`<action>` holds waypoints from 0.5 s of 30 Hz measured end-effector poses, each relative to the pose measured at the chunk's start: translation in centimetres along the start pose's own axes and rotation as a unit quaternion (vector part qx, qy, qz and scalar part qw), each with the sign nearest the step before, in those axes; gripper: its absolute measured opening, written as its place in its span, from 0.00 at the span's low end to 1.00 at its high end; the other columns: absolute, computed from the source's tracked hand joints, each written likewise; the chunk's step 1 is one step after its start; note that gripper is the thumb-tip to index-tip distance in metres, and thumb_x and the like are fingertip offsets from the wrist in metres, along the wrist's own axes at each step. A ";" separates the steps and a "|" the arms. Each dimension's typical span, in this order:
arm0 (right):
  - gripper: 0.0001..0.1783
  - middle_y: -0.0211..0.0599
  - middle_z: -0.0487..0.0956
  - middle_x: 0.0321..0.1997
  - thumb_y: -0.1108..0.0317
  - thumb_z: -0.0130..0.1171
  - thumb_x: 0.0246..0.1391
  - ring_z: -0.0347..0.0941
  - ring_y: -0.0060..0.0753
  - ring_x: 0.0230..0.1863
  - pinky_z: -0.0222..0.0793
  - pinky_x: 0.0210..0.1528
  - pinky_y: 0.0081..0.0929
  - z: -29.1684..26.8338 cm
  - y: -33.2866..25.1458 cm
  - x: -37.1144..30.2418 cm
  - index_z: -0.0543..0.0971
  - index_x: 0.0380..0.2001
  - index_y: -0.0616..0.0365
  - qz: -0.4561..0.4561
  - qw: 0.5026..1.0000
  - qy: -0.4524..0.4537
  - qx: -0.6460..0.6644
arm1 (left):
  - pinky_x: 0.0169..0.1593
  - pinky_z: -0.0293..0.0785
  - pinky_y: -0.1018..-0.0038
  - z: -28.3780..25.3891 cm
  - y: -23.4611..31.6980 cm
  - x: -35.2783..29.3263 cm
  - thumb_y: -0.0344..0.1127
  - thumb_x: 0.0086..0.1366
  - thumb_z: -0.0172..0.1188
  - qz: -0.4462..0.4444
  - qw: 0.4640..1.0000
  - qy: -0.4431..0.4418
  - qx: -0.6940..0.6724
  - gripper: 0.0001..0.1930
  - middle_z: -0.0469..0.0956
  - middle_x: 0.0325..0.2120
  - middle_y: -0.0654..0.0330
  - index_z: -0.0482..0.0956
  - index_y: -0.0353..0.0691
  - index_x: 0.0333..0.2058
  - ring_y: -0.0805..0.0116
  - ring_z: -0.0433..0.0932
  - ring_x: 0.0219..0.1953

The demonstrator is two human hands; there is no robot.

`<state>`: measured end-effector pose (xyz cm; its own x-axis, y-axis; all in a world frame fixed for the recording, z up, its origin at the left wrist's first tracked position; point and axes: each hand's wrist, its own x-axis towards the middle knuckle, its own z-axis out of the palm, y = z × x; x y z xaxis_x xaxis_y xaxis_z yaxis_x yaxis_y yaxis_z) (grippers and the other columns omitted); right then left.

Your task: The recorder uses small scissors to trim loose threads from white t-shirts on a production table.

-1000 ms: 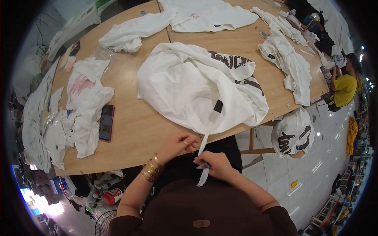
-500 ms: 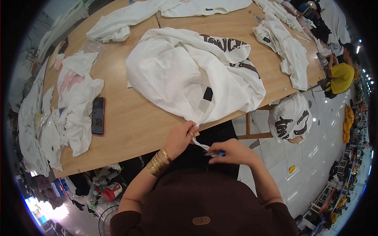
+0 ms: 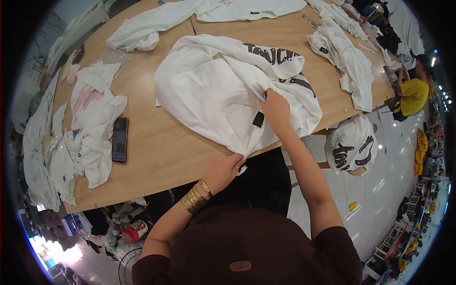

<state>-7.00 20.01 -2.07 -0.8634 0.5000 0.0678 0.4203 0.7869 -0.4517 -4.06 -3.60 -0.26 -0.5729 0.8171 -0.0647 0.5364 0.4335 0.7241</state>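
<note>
A white shirt (image 3: 204, 85) with dark brown lettering lies bunched on the table in front of me, its black neck label (image 3: 258, 119) showing inside the collar. At the table's front edge my left hand (image 3: 225, 172), with gold bangles on the wrist, pinches the collar's near end. A bit of white cloth pokes out below those fingers. My right hand (image 3: 276, 110) reaches over the shirt beside the label, closed round small blue-handled thread snips (image 3: 264, 96). The snips are mostly hidden by the hand, and their blades are blurred close to the cloth.
More white garments lie on the wooden table (image 3: 152, 156), at left, back and right. A phone (image 3: 120, 140) rests left of the shirt. A stool draped with a printed white cloth (image 3: 351, 145) stands at right. Farther off sits a person in yellow (image 3: 412, 95).
My right hand with the snips has moved up and forward from beside my left hand onto the shirt. The left hand keeps its pinch, slightly lower, and the collar is stretched a little differently.
</note>
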 end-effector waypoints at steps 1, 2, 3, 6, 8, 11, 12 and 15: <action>0.18 0.41 0.74 0.22 0.61 0.62 0.43 0.73 0.47 0.26 0.67 0.27 0.37 0.1 0.8 1.4 0.71 0.33 0.62 -0.023 0.999 0.038 0.029 | 0.25 0.67 0.66 0.0 0.0 0.0 0.37 0.60 0.53 0.002 1.000 0.001 0.000 0.08 0.75 0.17 0.55 0.76 0.40 0.32 0.55 0.74 0.21; 0.14 0.37 0.73 0.18 0.62 0.61 0.44 0.72 0.41 0.20 0.67 0.22 0.33 0.3 1.2 2.2 0.71 0.27 0.61 -0.048 0.994 0.074 0.061 | 0.25 0.68 0.68 0.0 -0.2 -0.1 0.37 0.61 0.53 -0.006 1.000 0.001 -0.001 0.08 0.75 0.17 0.56 0.76 0.40 0.32 0.57 0.75 0.21; 0.14 0.37 0.73 0.18 0.62 0.61 0.44 0.72 0.41 0.20 0.67 0.22 0.33 -1.1 0.4 2.5 0.71 0.27 0.61 -0.055 0.994 0.072 0.063 | 0.25 0.68 0.70 -0.3 -0.5 -0.3 0.37 0.61 0.52 -0.017 1.000 0.005 -0.002 0.08 0.75 0.17 0.57 0.76 0.40 0.32 0.60 0.75 0.21; 0.13 0.29 0.71 0.14 0.60 0.59 0.49 0.63 0.24 0.09 0.56 0.11 0.21 -4.3 -0.2 2.8 0.71 0.23 0.57 0.178 0.734 -0.118 0.645 | 0.25 0.68 0.68 -1.1 -0.6 -0.4 0.39 0.62 0.52 -0.086 0.987 0.061 -0.117 0.09 0.75 0.17 0.54 0.73 0.39 0.29 0.57 0.74 0.20; 0.15 0.22 0.69 0.13 0.56 0.59 0.50 0.51 0.13 0.05 0.43 0.07 0.17 -4.0 0.6 2.1 0.70 0.20 0.53 0.187 0.691 -0.070 0.695 | 0.25 0.68 0.69 -1.4 -0.2 0.2 0.38 0.62 0.52 -0.111 0.970 0.049 -0.212 0.09 0.75 0.17 0.54 0.73 0.38 0.29 0.59 0.75 0.19; 0.16 0.24 0.70 0.14 0.57 0.63 0.45 0.58 0.16 0.11 0.51 0.14 0.18 -1.4 2.8 1.1 0.74 0.24 0.59 0.230 0.850 -0.006 0.475 | 0.25 0.69 0.74 -1.0 0.5 0.5 0.36 0.63 0.52 -0.132 0.958 0.010 -0.256 0.10 0.76 0.18 0.58 0.73 0.35 0.29 0.68 0.75 0.19; 0.17 0.26 0.71 0.15 0.58 0.64 0.43 0.64 0.19 0.16 0.58 0.20 0.20 -1.3 3.0 0.6 0.76 0.28 0.62 0.194 0.911 0.002 0.363 | 0.25 0.69 0.78 -0.8 0.6 0.5 0.35 0.63 0.52 -0.131 0.969 -0.012 -0.207 0.10 0.77 0.19 0.61 0.74 0.33 0.29 0.75 0.76 0.20; 0.18 0.29 0.74 0.18 0.58 0.63 0.44 0.66 0.19 0.21 0.61 0.27 0.18 -2.5 3.2 -1.6 0.77 0.32 0.63 0.175 0.933 0.030 0.312 | 0.25 0.69 0.78 -0.5 0.8 0.1 0.35 0.63 0.52 -0.143 0.974 -0.020 -0.176 0.09 0.77 0.19 0.60 0.74 0.34 0.29 0.74 0.76 0.20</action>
<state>-3.54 22.60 -1.45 -0.6784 0.7210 -0.1411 0.4141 0.2166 -0.8841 -3.99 -3.31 0.66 -0.6385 0.6998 -0.3203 0.1089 0.4941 0.8625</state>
